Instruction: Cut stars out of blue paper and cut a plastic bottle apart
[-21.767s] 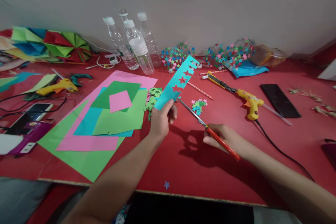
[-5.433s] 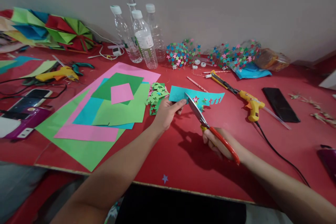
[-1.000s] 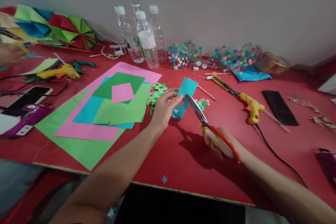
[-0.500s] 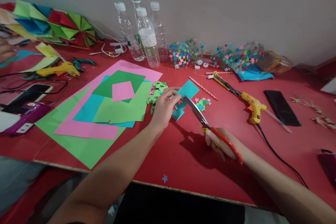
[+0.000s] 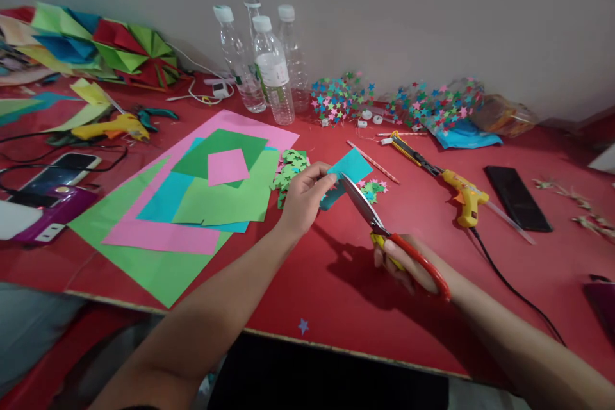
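My left hand [image 5: 307, 195] pinches a piece of blue paper [image 5: 354, 166] above the middle of the red table. In my right hand [image 5: 403, 262] are large scissors [image 5: 362, 200] with a red and a yellow handle, their blades pointing up and left. The blade tips meet the paper close to my left fingertips. Green star cutouts [image 5: 289, 170] are heaped just behind my left hand, and a smaller pile of green and pink stars [image 5: 373, 189] lies behind the blades. Sheets of green, blue and pink paper [image 5: 223, 198] overlap on the left.
Several plastic bottles [image 5: 276, 77] stand at the wall. On the right are a yellow glue gun [image 5: 464, 197] with its cord, a cutter [image 5: 408, 150] and a black phone [image 5: 517, 197]. Another glue gun [image 5: 113, 128] and a purple device [image 5: 60, 214] lie left. A small star [image 5: 303, 326] is near the front edge.
The blue paper has turned in my left hand, and its cut lower part shows less. The other person's hand at the far left has left the view.
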`<move>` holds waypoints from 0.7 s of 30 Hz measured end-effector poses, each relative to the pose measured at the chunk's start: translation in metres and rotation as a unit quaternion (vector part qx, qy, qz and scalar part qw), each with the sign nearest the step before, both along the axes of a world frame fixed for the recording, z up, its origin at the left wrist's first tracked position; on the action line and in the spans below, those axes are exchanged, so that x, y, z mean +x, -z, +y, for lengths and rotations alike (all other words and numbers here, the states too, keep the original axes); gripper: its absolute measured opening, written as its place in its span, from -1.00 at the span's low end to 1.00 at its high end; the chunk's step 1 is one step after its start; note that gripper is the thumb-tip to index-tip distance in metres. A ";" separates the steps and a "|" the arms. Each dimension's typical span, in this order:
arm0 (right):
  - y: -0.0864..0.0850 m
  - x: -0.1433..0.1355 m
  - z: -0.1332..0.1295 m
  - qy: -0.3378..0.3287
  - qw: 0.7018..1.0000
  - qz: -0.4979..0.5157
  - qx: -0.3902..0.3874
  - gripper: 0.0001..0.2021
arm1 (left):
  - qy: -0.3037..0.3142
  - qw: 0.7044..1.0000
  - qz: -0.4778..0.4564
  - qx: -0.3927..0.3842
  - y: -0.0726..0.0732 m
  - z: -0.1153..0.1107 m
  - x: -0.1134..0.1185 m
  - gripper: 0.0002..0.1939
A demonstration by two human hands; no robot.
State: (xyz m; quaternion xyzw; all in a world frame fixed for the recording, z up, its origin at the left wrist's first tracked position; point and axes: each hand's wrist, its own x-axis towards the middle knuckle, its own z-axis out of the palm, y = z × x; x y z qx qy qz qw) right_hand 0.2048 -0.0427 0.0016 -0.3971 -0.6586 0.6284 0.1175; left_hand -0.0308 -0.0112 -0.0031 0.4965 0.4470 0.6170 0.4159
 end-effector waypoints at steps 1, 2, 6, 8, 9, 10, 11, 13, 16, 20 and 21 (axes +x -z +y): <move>0.000 0.000 0.000 -0.003 1.000 0.000 0.001 -0.39 | 0.002 1.000 -0.002 0.001 0.000 0.000 0.000 -0.83; 0.000 0.000 0.000 -0.005 1.000 -0.002 0.000 -0.39 | 0.003 1.000 0.000 0.003 0.001 0.001 0.000 -0.83; 0.000 0.000 0.000 0.011 0.999 -0.027 -0.016 -0.40 | -0.008 0.999 0.028 0.021 0.001 0.001 -0.001 -0.85; 0.000 -0.001 0.000 0.025 0.998 -0.039 -0.031 -0.42 | -0.012 0.999 0.036 0.026 0.001 0.001 -0.001 -0.86; 0.000 -0.002 0.000 0.030 0.998 -0.042 -0.034 -0.42 | -0.012 0.999 0.036 0.026 0.001 0.001 -0.001 -0.86; -0.001 -0.003 0.000 0.034 0.998 -0.045 -0.033 -0.42 | -0.012 0.999 0.035 0.026 0.001 0.001 -0.001 -0.86; -0.002 -0.003 -0.001 0.037 0.998 -0.048 -0.032 -0.42 | -0.011 0.999 0.035 0.026 0.001 0.001 -0.001 -0.86; -0.004 -0.004 -0.001 0.043 0.997 -0.053 -0.032 -0.41 | -0.009 0.999 0.035 0.025 0.001 0.001 -0.002 -0.86; -0.004 -0.004 -0.001 0.047 0.997 -0.058 -0.034 -0.41 | -0.007 0.999 0.036 0.024 0.001 0.002 -0.001 -0.85; -0.002 -0.004 0.001 0.048 0.996 -0.070 -0.037 -0.42 | -0.011 0.999 0.039 0.021 0.001 0.002 -0.001 -0.84; -0.001 -0.004 0.001 0.049 0.996 -0.070 -0.040 -0.43 | -0.013 0.999 0.040 0.019 0.001 0.001 -0.001 -0.84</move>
